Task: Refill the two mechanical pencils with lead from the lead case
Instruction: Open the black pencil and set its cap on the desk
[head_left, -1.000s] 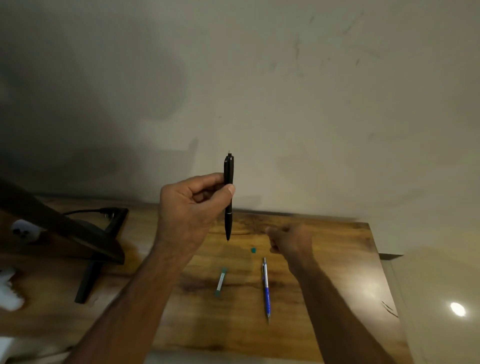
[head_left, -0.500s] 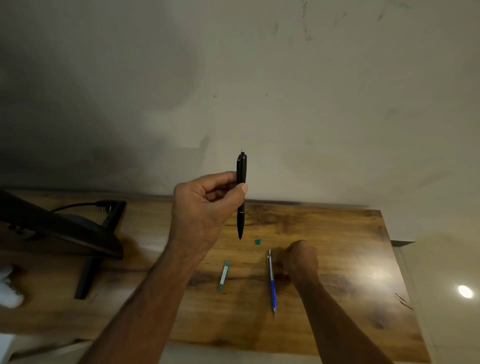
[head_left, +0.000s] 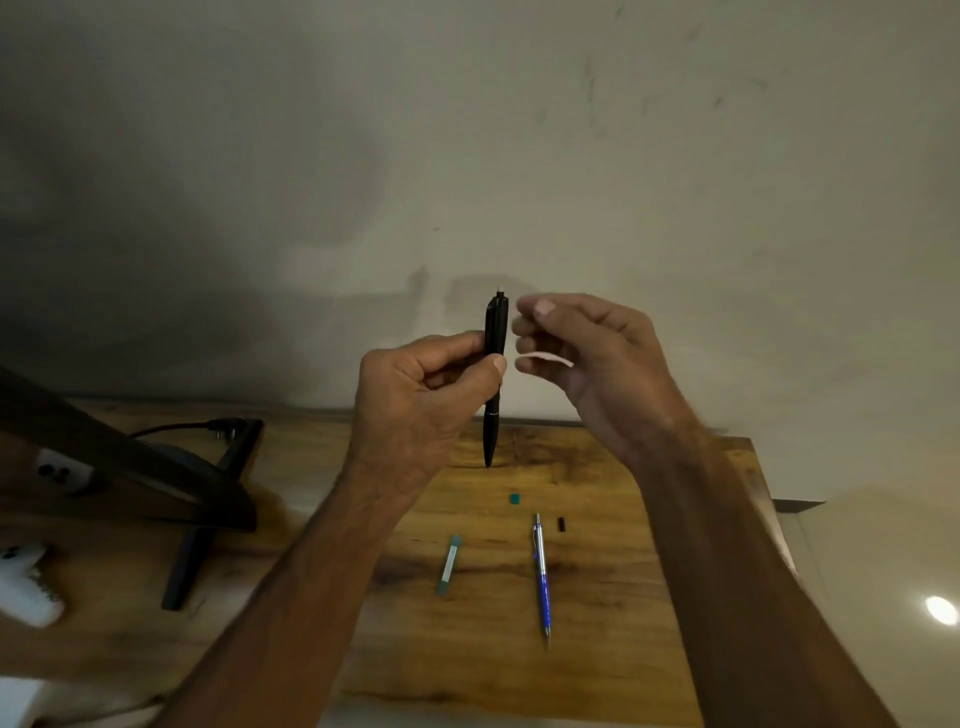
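Left hand (head_left: 421, 400) grips the black pencil (head_left: 494, 332) upright above the wooden table (head_left: 623, 649), right hand (head_left: 587, 353) curled beside its top, its grasp lost in blur, as the lead case (head_left: 448, 565) and blue pencil (head_left: 542, 577) lie below.

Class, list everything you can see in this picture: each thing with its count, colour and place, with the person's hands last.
black mechanical pencil: one, black, held upright above the table
blue mechanical pencil: one, blue and silver, lying on the table, right of the lead case
lead case: one, teal and clear, lying on the table
small cap: one, teal, on the table
small black piece: one, black, beside the blue pencil's far end
table: one, brown wood
monitor stand: one, black, table's left
left hand: grips the black pencil
right hand: fingers curled beside the pencil's top
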